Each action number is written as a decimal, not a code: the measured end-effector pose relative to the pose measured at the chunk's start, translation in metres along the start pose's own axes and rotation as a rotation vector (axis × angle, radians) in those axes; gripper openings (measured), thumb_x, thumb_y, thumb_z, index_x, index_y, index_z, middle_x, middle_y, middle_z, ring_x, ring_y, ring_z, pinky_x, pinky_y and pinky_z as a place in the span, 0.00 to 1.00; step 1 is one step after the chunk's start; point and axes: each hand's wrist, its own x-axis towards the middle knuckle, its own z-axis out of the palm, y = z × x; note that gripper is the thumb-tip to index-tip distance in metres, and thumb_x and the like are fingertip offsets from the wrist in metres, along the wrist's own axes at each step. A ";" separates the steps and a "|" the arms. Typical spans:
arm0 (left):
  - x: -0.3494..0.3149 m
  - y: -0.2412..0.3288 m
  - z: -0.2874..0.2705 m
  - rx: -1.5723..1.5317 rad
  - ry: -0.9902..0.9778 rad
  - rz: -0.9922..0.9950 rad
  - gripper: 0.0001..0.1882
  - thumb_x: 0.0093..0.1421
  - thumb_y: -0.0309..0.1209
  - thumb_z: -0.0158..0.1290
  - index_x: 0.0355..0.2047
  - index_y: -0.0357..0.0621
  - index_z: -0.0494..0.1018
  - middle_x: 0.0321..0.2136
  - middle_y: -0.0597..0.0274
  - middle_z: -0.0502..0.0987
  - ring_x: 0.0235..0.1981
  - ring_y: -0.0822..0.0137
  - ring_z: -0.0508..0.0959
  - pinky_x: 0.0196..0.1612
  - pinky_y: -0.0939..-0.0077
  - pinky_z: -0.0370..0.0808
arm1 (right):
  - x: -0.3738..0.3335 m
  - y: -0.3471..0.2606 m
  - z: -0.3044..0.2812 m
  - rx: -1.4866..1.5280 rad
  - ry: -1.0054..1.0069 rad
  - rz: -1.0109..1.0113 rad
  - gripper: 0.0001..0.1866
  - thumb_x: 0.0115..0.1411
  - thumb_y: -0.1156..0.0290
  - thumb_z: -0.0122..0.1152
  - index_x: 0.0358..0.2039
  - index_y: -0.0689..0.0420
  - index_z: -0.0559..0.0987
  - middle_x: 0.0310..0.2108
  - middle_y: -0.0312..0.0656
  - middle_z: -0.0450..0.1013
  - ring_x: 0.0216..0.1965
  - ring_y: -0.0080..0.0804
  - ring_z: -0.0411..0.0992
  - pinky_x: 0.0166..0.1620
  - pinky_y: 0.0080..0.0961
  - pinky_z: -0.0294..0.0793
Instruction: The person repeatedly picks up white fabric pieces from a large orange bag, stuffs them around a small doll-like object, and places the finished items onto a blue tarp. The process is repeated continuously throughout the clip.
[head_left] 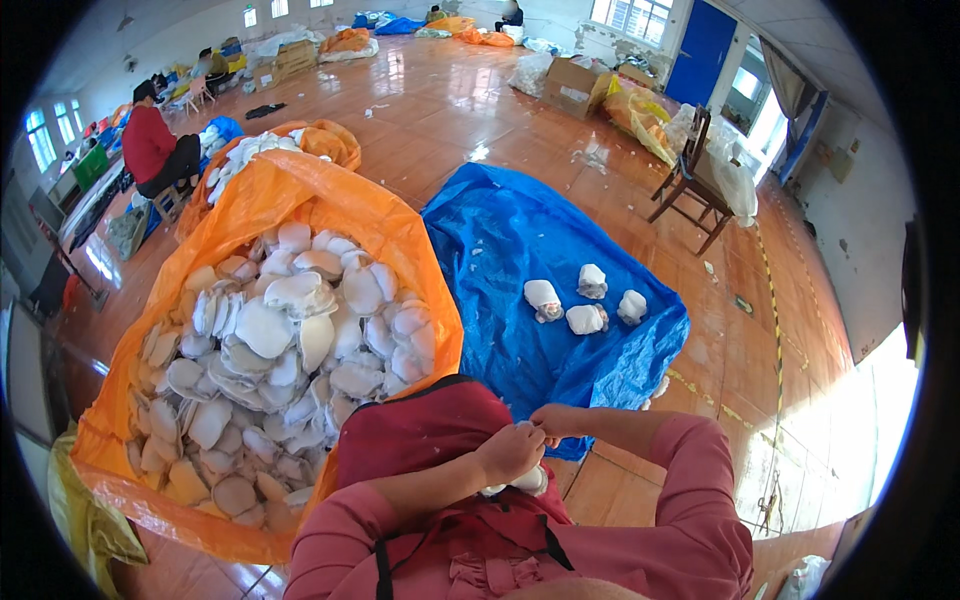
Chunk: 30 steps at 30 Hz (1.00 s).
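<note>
My left hand and my right hand meet over my lap, fingers closed and nearly touching. Whatever they pinch is too small or hidden to make out. Just below the left hand, a white padded bundle rests on my dark red apron, partly covered by my hand and forearm. To the left stands a big orange bag, open and heaped with white and greyish oval pads. A blue plastic sheet lies ahead on the right, with several small white bundles on it.
A wooden chair with clear plastic over it stands to the right. Further back are a cardboard box and a yellow sack. A person in red sits on a stool at far left. Sunlight falls on the right-hand floor.
</note>
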 end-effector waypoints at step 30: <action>-0.026 -0.010 -0.013 -0.110 0.028 -0.054 0.11 0.53 0.32 0.51 0.36 0.43 0.71 0.36 0.59 0.70 0.39 0.59 0.73 0.41 0.65 0.70 | -0.018 0.020 0.034 0.253 0.032 -0.160 0.16 0.69 0.53 0.49 0.39 0.53 0.74 0.26 0.33 0.70 0.27 0.23 0.70 0.28 0.22 0.73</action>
